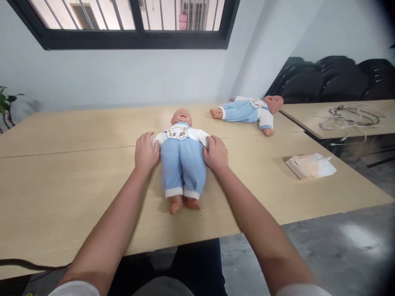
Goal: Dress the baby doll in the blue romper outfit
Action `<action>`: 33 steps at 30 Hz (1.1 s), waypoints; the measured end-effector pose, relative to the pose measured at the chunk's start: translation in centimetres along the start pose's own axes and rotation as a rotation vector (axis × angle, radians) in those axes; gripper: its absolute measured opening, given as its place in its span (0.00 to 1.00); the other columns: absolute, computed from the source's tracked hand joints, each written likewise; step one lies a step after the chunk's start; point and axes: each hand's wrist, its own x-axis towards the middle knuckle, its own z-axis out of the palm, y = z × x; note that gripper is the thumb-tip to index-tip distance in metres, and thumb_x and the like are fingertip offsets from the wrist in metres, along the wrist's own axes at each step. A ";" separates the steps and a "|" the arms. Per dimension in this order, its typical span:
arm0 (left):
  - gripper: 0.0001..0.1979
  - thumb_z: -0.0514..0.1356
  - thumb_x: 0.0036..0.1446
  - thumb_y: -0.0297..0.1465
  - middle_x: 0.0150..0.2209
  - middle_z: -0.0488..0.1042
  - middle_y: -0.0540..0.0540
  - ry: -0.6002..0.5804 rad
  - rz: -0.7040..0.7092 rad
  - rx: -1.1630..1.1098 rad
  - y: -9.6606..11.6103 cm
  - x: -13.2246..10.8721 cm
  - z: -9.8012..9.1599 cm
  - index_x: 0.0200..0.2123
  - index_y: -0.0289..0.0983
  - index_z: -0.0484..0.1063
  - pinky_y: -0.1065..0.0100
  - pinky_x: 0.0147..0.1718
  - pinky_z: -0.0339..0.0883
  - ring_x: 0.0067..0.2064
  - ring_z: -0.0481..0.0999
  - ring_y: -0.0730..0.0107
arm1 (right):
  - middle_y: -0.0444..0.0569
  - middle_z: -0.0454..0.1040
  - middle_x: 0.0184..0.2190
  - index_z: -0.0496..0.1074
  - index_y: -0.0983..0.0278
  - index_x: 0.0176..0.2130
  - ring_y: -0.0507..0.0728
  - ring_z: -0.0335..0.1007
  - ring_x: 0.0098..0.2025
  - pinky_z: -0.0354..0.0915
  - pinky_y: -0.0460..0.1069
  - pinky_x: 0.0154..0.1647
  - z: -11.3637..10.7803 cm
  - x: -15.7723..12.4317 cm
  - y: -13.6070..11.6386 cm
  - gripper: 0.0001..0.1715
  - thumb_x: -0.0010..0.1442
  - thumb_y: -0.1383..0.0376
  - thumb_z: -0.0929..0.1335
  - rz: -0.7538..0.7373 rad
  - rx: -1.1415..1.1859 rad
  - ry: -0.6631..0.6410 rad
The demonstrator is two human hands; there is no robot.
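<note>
A baby doll (183, 162) in light blue trousers and a white top lies on its back on the wooden table (77, 197), head toward the wall and feet toward me. My left hand (146, 153) is wrapped round the doll's arm on the left side. On the other side my right hand (216, 153) closes round its other arm, thumb against the sleeve. Both of the doll's own hands are mostly hidden under mine. A second doll (243, 111), dressed alike, lies sideways farther back on the right, touched by neither hand.
An opened tissue pack (310, 165) lies on the table's right part. Coiled cables (352, 118) rest on another table at the right, with stacked black chairs (327, 80) behind. A black cable (31, 265) crosses the near left edge. A plant (6, 107) stands far left.
</note>
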 end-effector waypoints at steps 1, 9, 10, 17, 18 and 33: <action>0.23 0.54 0.70 0.37 0.65 0.72 0.32 -0.076 0.008 0.054 -0.9 0.9 1.0 0.64 0.33 0.68 0.49 0.66 0.61 0.65 0.69 0.46 | 0.66 0.65 0.68 0.63 0.72 0.69 0.69 0.57 0.70 0.53 0.60 0.72 0.6 0.7 -0.1 0.33 0.70 0.62 0.64 -0.020 -0.039 -0.010; 0.26 0.45 0.74 0.43 0.50 0.81 0.35 -0.334 0.092 0.174 -7.3 2.7 2.4 0.57 0.38 0.76 0.50 0.56 0.66 0.52 0.76 0.46 | 0.60 0.74 0.62 0.63 0.61 0.72 0.68 0.65 0.60 0.50 0.65 0.68 1.3 0.9 3.5 0.31 0.75 0.62 0.57 -0.006 -0.177 -0.162; 0.26 0.44 0.74 0.42 0.50 0.81 0.36 -0.354 0.116 0.164 -7.8 2.9 2.1 0.57 0.38 0.76 0.51 0.56 0.66 0.52 0.76 0.47 | 0.60 0.74 0.62 0.63 0.60 0.72 0.69 0.64 0.61 0.50 0.66 0.68 1.1 0.9 4.1 0.31 0.75 0.62 0.57 0.022 -0.169 -0.173; 0.26 0.47 0.73 0.44 0.61 0.76 0.36 -0.304 0.114 0.078 -6.1 3.6 2.0 0.62 0.36 0.73 0.47 0.65 0.60 0.63 0.70 0.45 | 0.60 0.71 0.66 0.67 0.65 0.68 0.68 0.63 0.67 0.46 0.67 0.73 0.1 1.8 3.0 0.28 0.73 0.62 0.59 0.029 0.013 -0.050; 0.25 0.49 0.72 0.43 0.61 0.77 0.36 -0.326 0.097 0.047 -5.3 4.0 2.4 0.61 0.37 0.74 0.46 0.65 0.59 0.63 0.71 0.44 | 0.60 0.73 0.64 0.69 0.65 0.66 0.67 0.65 0.66 0.49 0.66 0.72 0.0 1.9 2.3 0.27 0.74 0.60 0.59 0.015 0.085 -0.013; 0.18 0.63 0.59 0.45 0.45 0.85 0.45 -0.711 -0.039 -0.409 -5.3 9.0 3.0 0.46 0.41 0.80 0.64 0.43 0.72 0.45 0.82 0.59 | 0.56 0.78 0.54 0.74 0.61 0.55 0.65 0.73 0.58 0.67 0.64 0.64 1.0 1.3 -0.1 0.18 0.71 0.57 0.67 -0.027 0.619 -0.127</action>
